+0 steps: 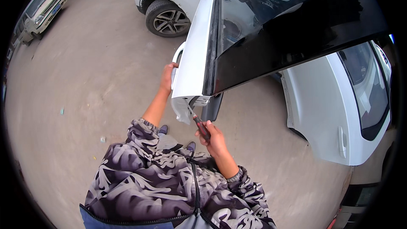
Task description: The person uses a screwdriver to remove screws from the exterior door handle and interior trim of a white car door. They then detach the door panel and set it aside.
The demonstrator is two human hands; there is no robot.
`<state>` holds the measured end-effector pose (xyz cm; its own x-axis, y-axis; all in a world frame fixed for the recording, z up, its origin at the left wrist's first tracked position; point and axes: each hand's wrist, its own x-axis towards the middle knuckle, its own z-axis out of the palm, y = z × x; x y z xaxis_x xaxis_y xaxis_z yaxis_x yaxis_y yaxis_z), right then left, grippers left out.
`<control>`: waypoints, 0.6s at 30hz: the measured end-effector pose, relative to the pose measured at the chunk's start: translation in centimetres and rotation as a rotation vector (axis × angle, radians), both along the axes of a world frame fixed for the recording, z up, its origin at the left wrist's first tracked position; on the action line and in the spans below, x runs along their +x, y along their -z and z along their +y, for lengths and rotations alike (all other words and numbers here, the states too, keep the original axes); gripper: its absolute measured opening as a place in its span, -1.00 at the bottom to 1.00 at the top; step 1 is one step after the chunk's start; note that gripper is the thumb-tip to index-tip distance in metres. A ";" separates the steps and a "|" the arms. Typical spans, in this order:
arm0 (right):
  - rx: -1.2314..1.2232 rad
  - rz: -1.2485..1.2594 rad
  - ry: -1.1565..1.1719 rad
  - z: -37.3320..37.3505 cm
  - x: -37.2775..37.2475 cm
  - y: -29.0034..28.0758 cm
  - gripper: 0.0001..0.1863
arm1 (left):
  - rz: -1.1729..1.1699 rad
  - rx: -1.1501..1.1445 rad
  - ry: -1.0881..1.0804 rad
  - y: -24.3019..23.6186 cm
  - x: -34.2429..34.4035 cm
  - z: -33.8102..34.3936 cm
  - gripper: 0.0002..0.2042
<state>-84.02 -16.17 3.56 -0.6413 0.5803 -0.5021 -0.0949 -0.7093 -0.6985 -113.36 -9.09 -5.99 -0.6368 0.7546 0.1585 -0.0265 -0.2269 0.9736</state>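
A white car door (191, 65) stands swung open in front of me, its end edge turned toward me. On its outer side my left hand (168, 77) is closed round the white door handle (175, 57), with part of the fingers hidden behind it. My right hand (216, 141) grips a screwdriver (201, 128) with a black and red handle. The screwdriver's shaft points up and away from me into the door's end edge, beside the latch area; its very tip is hidden there. A dark panel (212, 109) shows just right of that edge.
The door's dark window glass (296, 38) reaches across to the right. White bodywork with a rear handle (342, 144) stands at the right. A front wheel (169, 20) is at the far side. Another vehicle (40, 10) stands far left on the concrete floor (93, 72).
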 end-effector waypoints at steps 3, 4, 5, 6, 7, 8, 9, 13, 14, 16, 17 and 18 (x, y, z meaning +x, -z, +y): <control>0.166 -0.029 0.038 -0.1 0.1 1.7 -0.75 | -0.056 -0.005 0.002 0.0 0.1 0.3 -0.55; 0.223 -0.053 0.052 0.0 0.1 2.0 -0.75 | -0.077 -0.013 -0.007 -0.1 0.2 0.2 -0.55; 0.246 -0.089 0.056 0.2 0.4 2.5 -0.75 | -0.038 -0.030 0.014 -1.4 0.8 -0.1 -0.56; 0.201 -0.098 0.055 0.2 0.3 2.1 -0.74 | -0.115 -0.009 0.041 -1.5 0.8 -0.3 -0.57; 0.156 -0.105 0.055 0.2 0.1 1.4 -0.73 | -0.193 0.010 0.068 -1.7 0.7 -0.6 -0.58; 0.113 -0.116 0.060 0.3 0.1 0.8 -0.72 | -0.275 0.030 0.100 -1.6 0.8 -0.5 -0.59; 0.050 -0.099 0.063 0.3 0.1 0.3 -0.68 | -0.233 0.017 0.081 -1.8 0.7 -0.5 -0.61; 0.080 -0.024 -0.019 0.9 0.5 0.6 -0.72 | -0.267 0.052 0.170 -3.9 2.1 -0.6 -0.64; 0.123 -0.020 -0.039 0.8 0.4 0.7 -0.74 | -0.381 0.055 0.151 -4.9 2.4 -0.8 -0.65; 0.210 -0.014 -0.081 0.7 0.3 0.8 -0.77 | -0.420 0.088 0.180 -4.1 2.1 -0.6 -0.64; 0.131 0.007 -0.088 0.9 0.5 0.7 -0.81 | -0.397 0.091 0.199 -4.2 2.1 -0.5 -0.64; 0.076 0.024 -0.034 0.9 0.4 1.0 -0.80 | -0.431 0.095 0.206 -4.2 2.2 -0.5 -0.65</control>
<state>-83.66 -15.27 2.60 -0.6725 0.5939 -0.4415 -0.0893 -0.6574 -0.7483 -111.17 -9.57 -1.76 -0.4981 0.8670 -0.0124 -0.4762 -0.2616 0.8395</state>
